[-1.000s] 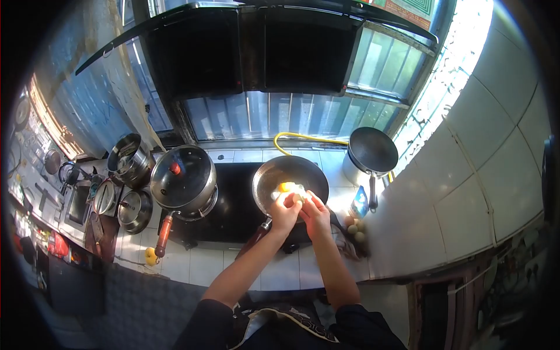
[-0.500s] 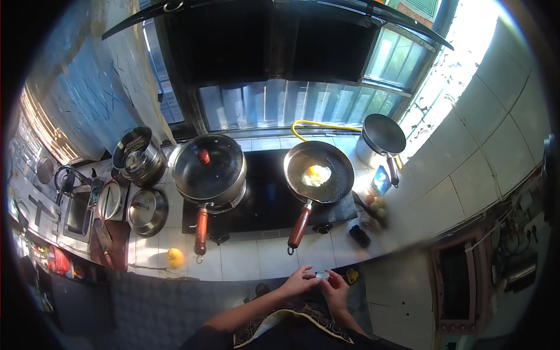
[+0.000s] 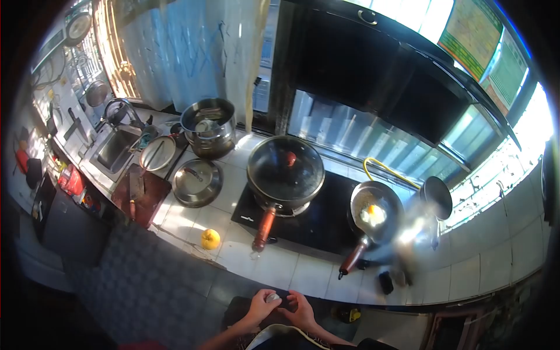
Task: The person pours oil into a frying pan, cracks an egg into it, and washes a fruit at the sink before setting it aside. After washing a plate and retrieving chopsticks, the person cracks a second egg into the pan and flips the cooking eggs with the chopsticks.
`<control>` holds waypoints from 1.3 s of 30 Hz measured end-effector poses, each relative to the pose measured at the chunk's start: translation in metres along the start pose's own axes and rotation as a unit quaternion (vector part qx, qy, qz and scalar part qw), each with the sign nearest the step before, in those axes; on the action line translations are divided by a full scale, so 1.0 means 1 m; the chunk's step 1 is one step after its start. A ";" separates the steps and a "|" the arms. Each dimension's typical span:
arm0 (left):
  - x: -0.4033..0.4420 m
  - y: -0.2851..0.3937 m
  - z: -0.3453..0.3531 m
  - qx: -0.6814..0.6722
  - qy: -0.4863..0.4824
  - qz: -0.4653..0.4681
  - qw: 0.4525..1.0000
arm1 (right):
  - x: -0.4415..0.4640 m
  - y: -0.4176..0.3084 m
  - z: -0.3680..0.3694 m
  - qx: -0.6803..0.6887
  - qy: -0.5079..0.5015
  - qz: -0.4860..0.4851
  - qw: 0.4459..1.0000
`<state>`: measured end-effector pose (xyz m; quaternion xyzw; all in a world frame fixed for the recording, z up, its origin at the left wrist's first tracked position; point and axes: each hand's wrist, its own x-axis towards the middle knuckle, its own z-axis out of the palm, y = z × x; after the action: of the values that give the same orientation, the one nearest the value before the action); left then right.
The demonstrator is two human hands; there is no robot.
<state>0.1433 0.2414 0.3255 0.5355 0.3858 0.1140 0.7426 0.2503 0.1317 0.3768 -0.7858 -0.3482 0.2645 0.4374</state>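
Low in the view, in front of the counter edge, my left hand [image 3: 259, 305] is closed on a small, pale, rounded eggshell [image 3: 272, 297]. My right hand [image 3: 300, 311] is just to its right, fingers apart and holding nothing I can see. Beyond the hands, a frying pan [image 3: 389, 224] with a dark wooden handle sits on the black stove [image 3: 326, 224]. In it lies an egg [image 3: 373, 214] with white and yolk showing. A larger lidded pan [image 3: 286, 175] with a wooden handle stands on the left burner.
Left along the counter are a yellow round fruit [image 3: 210, 238], a metal lid [image 3: 198, 182], a steel pot [image 3: 208, 125], a knife [image 3: 134, 192] on a brown board [image 3: 121, 201] and a sink [image 3: 119, 149]. A small dark pan [image 3: 436, 197] stands right of the stove.
The head view has swung left, so the counter and stove appear shifted right and tilted. My hands have come apart; the right has let go of the eggshell, which stays in the left.
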 end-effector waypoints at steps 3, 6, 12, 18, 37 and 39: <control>-0.014 -0.017 -0.053 0.002 0.155 0.017 0.988 | 0.013 0.003 0.038 -0.001 -0.076 0.044 0.996; -0.023 -0.017 -0.103 -0.013 0.195 0.005 0.981 | 0.036 -0.014 0.068 -0.051 -0.091 0.028 0.994; -0.026 0.002 -0.256 0.052 0.185 0.062 0.979 | 0.108 -0.043 0.193 -0.106 -0.096 0.019 0.989; -0.080 0.016 -0.434 0.096 0.240 0.103 0.961 | 0.173 -0.071 0.294 -0.231 0.112 -0.043 0.966; -0.009 0.127 -0.734 0.171 0.338 0.147 0.913 | 0.242 -0.081 0.373 -0.250 0.354 0.316 0.844; -0.002 0.152 -0.780 0.157 0.359 0.148 0.908 | 0.270 -0.099 0.396 -0.157 0.414 0.354 0.824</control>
<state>-0.3627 0.8530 0.3602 0.6192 0.5558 0.3446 0.4347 0.1005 0.5779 0.2442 -0.9489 0.1304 -0.0071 0.2872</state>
